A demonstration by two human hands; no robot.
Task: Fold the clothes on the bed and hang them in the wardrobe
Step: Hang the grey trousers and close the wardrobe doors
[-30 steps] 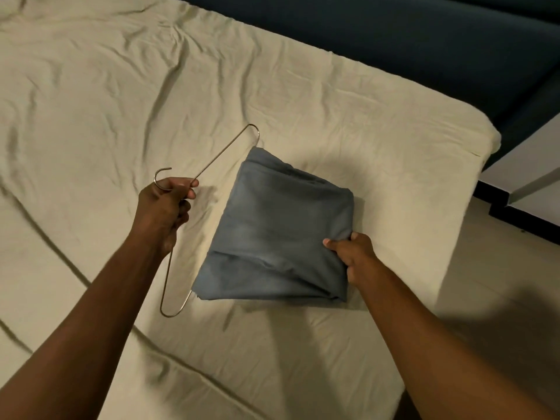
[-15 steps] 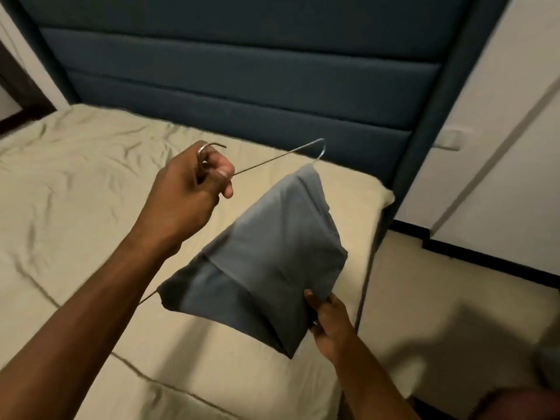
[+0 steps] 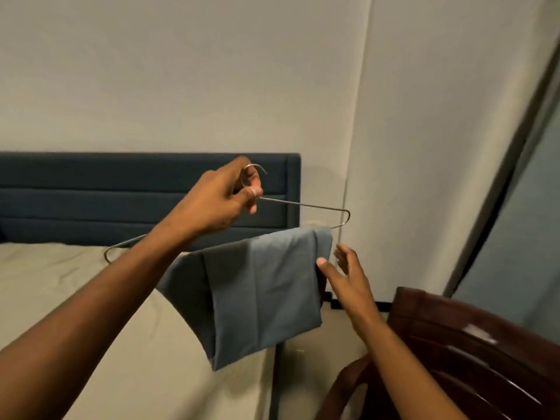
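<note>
Above the bed (image 3: 91, 298), on my head view, I see the left hand (image 3: 218, 201) gripping the hook of the wire hanger (image 3: 306, 204), its fingers curled round it. Folded grey-blue cloth (image 3: 257, 292) hangs over the hanger's bar. My right hand (image 3: 348, 277) is spread loose, thumb touching the cloth's edge, beside a dark wooden chair (image 3: 472, 344).

Bare forearms — no sleeves, hands (image 3: 224, 195) ungloved.
</note>
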